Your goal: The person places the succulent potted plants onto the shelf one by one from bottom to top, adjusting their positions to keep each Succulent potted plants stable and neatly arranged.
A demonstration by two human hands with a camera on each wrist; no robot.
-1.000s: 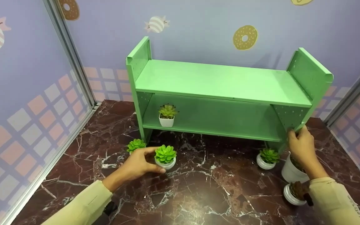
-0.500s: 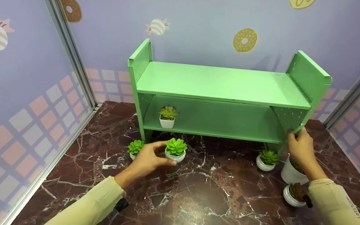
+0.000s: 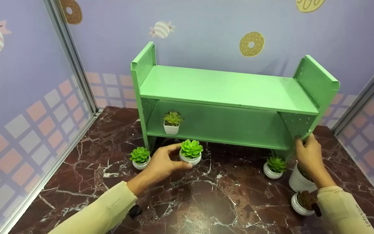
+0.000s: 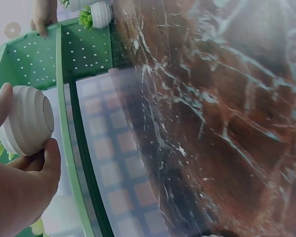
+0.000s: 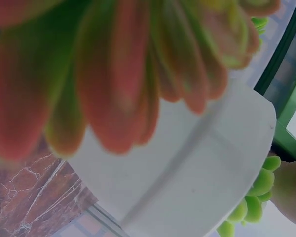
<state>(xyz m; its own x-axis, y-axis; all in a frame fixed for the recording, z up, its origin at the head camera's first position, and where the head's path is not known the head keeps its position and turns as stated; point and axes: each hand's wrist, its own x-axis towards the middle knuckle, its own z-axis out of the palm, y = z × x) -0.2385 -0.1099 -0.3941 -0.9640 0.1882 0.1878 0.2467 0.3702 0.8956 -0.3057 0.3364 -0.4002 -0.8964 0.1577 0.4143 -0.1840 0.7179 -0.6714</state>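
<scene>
My left hand (image 3: 161,164) pinches a small round white pot with a bright green artificial succulent (image 3: 191,149) between thumb and fingers. In the head view it is in front of the lower shelf's edge, and the left wrist view shows the pot's (image 4: 29,121) ribbed side and base. My right hand (image 3: 310,156) grips the front edge of the right side panel of the green two-tier shelf (image 3: 229,87). On the lower tier, at the left, stands a square white pot with a pointed-leaf succulent (image 3: 171,127). The right wrist view is mostly filled by reddish-green leaves (image 5: 123,74).
Another potted green succulent (image 3: 140,156) stands by the shelf's left foot. Near the right foot are a small green succulent (image 3: 274,167), a larger white pot (image 3: 300,179) and a dark reddish succulent in a white pot (image 3: 302,203). Patterned walls (image 3: 206,29) enclose the marble-look table (image 3: 206,204).
My left hand has carried the succulent rightward and up toward the lower shelf, uncovering the left succulent on the table. My right hand keeps its grip on the side panel.
</scene>
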